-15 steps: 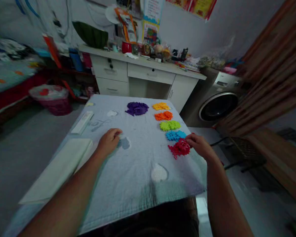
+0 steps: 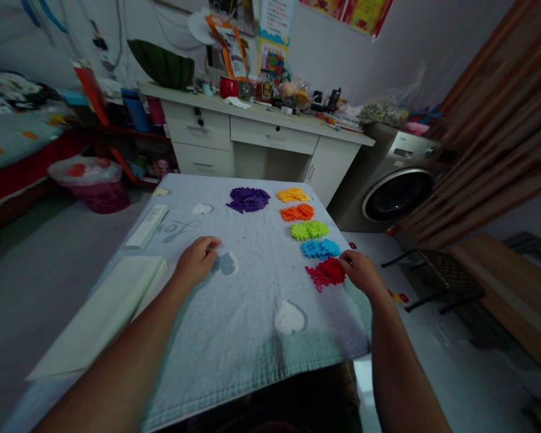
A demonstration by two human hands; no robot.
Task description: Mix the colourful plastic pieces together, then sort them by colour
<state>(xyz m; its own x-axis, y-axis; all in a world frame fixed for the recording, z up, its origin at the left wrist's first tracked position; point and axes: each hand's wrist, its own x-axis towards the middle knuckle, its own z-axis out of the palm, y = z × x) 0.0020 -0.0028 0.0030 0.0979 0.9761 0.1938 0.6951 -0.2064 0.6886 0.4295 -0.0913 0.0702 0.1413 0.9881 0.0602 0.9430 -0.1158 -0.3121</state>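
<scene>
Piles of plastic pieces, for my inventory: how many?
6: purple pile, far middle; down the right side, far to near, yellow pile, orange pile, lime-green pile, blue pile, red pile.

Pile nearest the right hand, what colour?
Red pile by the right hand; shows best in the head view.

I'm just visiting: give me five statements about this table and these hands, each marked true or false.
1. The right hand is at the edge of the small red plastic pieces. True.
2. The left hand touches the heap of dark purple plastic pieces. False: it is beside a white-and-grey patch.
3. The purple heap is at the near edge of the pale blue tablecloth. False: it is toward the far edge.
4. The bright blue plastic pieces lie between the red pieces and the lime-green plastic pieces. True.
5. The long white box lies on the tablecloth's right side. False: it is on the left.
</scene>
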